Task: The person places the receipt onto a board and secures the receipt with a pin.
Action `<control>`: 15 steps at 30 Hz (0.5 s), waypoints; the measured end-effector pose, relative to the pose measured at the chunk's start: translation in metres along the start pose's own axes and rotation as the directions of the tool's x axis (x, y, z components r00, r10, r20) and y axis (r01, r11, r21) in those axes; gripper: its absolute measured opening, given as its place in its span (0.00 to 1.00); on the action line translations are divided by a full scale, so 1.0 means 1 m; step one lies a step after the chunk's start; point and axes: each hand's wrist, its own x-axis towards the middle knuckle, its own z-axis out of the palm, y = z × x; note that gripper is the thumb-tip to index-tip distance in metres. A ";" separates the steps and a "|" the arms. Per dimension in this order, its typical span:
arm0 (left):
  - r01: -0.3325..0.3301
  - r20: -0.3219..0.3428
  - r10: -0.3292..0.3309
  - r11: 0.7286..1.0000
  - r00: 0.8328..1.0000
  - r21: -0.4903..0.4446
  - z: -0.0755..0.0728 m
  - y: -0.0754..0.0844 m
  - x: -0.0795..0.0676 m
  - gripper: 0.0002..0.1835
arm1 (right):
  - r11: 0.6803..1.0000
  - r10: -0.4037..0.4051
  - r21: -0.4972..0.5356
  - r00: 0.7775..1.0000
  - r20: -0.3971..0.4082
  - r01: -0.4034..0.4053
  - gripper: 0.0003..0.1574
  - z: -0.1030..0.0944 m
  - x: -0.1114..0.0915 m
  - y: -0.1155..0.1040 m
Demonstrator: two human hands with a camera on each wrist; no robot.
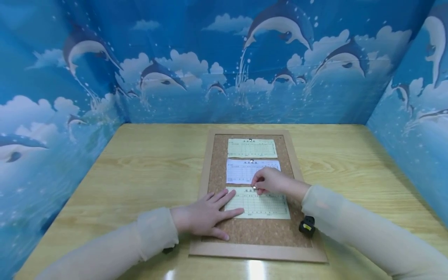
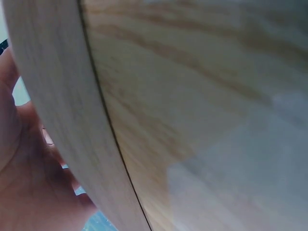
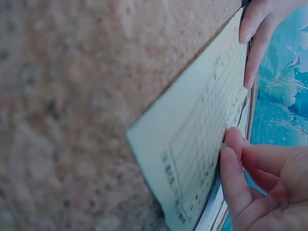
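A cork board (image 1: 262, 232) in a wooden frame lies on the table with three printed paper slips in a column. My left hand (image 1: 206, 216) rests with spread fingers on the left side of the lowest, pale green slip (image 1: 264, 210). At that slip's top edge, my right hand (image 1: 274, 181) pinches a small silver pushpin (image 1: 254, 188) between thumb and finger. The fingertips (image 3: 233, 139) sit right at the paper in the right wrist view. Above are a white slip (image 1: 236, 173) and another pale green slip (image 1: 245, 148), each with a silver pin at its top.
The wooden table (image 1: 154, 167) extends on both sides of the board. A blue dolphin-print curtain (image 1: 196, 105) encloses the back and sides. Below the right sleeve is a black wrist device (image 1: 307, 226), over the frame's right edge.
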 end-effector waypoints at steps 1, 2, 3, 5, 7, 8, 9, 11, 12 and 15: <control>0.000 0.001 0.000 1.000 1.000 0.001 -0.001 0.000 0.000 0.40 | 1.000 0.000 0.001 1.000 0.000 0.000 0.09 0.000 0.000 0.000; 0.002 0.005 -0.002 1.000 1.000 -0.001 -0.001 0.000 0.000 0.40 | 1.000 0.003 0.004 1.000 0.002 -0.003 0.09 -0.001 0.000 0.000; 0.005 0.010 -0.005 1.000 1.000 -0.004 -0.001 0.000 0.000 0.40 | 1.000 0.003 0.004 1.000 0.005 -0.003 0.09 0.000 0.000 0.000; 0.010 0.018 -0.009 1.000 1.000 -0.015 -0.001 0.000 0.000 0.40 | 1.000 0.000 0.007 1.000 0.008 0.000 0.09 0.000 0.001 0.001; 0.016 0.020 -0.015 1.000 1.000 -0.018 -0.002 0.001 -0.001 0.40 | 1.000 0.001 0.013 1.000 0.004 -0.002 0.09 0.001 0.002 0.001; 0.017 0.020 -0.017 1.000 1.000 -0.019 -0.001 0.001 0.000 0.40 | 1.000 -0.001 0.015 1.000 0.002 0.001 0.09 0.002 0.002 0.002; 0.018 0.019 -0.017 1.000 1.000 -0.018 -0.001 0.001 0.000 0.40 | 1.000 -0.003 0.018 1.000 -0.001 0.003 0.09 0.002 0.002 0.002; 0.018 0.018 -0.018 1.000 1.000 -0.012 -0.001 0.001 0.000 0.40 | 1.000 -0.003 0.024 1.000 -0.007 0.003 0.09 0.002 0.002 0.003; 0.017 0.017 -0.017 1.000 1.000 -0.009 -0.001 0.001 0.000 0.40 | 1.000 -0.001 0.028 1.000 -0.009 0.001 0.09 0.002 0.002 0.003; 0.014 0.013 -0.014 1.000 1.000 -0.003 -0.002 0.001 0.001 0.40 | 0.999 0.007 0.031 1.000 -0.020 -0.006 0.09 0.001 0.001 0.004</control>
